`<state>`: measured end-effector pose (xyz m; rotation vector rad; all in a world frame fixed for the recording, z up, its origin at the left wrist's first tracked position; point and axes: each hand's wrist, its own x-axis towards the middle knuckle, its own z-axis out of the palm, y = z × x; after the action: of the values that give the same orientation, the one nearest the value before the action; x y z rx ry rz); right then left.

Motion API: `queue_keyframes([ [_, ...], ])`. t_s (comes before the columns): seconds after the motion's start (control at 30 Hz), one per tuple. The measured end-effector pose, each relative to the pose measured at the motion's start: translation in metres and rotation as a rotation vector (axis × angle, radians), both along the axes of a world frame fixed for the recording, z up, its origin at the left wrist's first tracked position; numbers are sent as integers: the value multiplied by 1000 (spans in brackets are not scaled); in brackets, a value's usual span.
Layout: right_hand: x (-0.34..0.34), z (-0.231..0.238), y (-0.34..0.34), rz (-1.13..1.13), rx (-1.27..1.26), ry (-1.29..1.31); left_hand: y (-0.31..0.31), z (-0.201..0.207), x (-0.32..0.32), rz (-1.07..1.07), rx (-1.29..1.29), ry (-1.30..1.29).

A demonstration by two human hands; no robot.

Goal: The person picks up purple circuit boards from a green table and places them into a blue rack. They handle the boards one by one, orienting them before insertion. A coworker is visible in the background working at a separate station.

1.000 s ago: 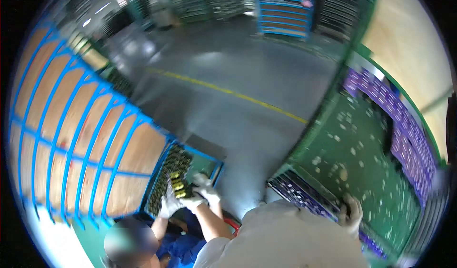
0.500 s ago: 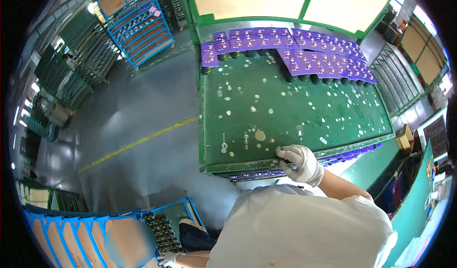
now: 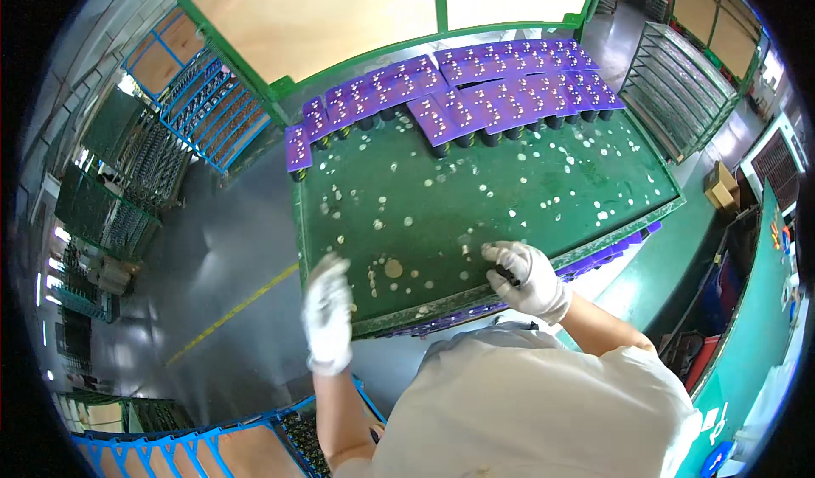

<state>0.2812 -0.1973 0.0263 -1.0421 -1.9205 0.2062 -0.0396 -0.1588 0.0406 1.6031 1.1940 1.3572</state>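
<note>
Nearest, at the lower left, a blue crate (image 3: 297, 431) holds dark parts. Just beyond, the gloved left hand (image 3: 328, 315) hangs over the near left edge of the green board (image 3: 475, 198), fingers loosely spread, empty. To its right, the gloved right hand (image 3: 526, 276) rests on the board's near edge, curled round a small dark part (image 3: 503, 272). Pale spots dot the board. Along its far edge lie purple trays (image 3: 475, 92) on dark cylinders. Racks (image 3: 679, 87) stand far right.
</note>
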Motion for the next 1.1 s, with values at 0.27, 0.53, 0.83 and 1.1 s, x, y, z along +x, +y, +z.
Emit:
queue_keyframes([
  [0.27,94,-3,-16,-340,-58,49,135,-28,200,30,-144,667],
  [0.53,158,-7,-17,-388,-194,155,184,-32,291,529,-312,915],
  [0.83,176,-8,-14,-165,-247,191,216,-60,296,793,-87,571],
  [1.1,181,-9,-11,-90,-273,209,152,-27,226,485,243,513],
])
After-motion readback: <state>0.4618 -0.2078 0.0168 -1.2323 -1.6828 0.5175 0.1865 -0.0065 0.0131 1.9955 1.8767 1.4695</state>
